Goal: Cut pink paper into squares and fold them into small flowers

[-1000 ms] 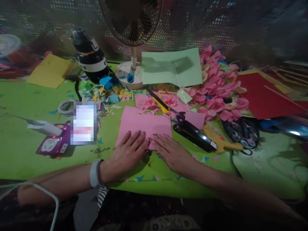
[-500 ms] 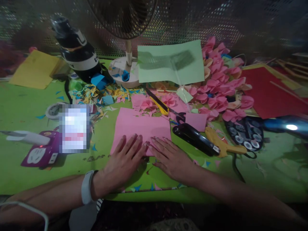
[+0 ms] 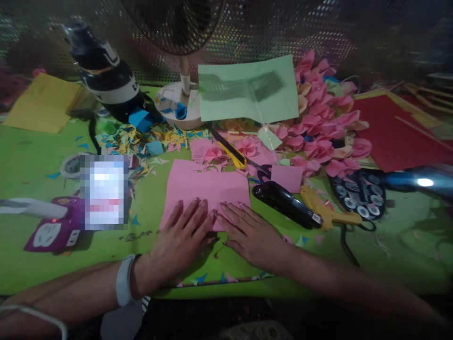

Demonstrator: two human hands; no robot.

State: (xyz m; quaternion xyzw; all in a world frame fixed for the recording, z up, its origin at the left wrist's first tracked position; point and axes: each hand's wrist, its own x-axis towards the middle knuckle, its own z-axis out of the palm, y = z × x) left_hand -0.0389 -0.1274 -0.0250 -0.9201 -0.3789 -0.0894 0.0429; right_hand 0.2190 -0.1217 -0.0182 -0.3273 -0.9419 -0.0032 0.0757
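Observation:
A sheet of pink paper (image 3: 208,184) lies on the green table in front of me. My left hand (image 3: 186,231) rests flat on its near left part, fingers stretched and a little apart. Beside it, my right hand (image 3: 247,231) lies flat on the near right part, fingers extended. The tips of the two hands almost meet near the middle of the sheet, and its near edge is partly hidden beneath them. Right of the sheet are a black stapler (image 3: 286,203) and a small pink paper square (image 3: 286,178). A yellow cutter knife (image 3: 231,151) lies beyond it.
Paper scraps (image 3: 141,139) pile up behind the pink sheet. Pink paper flowers (image 3: 318,123) heap at the back right beside a green sheet (image 3: 247,89). A fan base (image 3: 170,113) and a black bottle (image 3: 109,85) stand behind. A purple device (image 3: 56,226) and a blurred-out screen (image 3: 104,193) sit left.
The whole view has shifted slightly, so things on the left appear a little further left. Both hands stay flat on the pink paper, with no clear movement over it.

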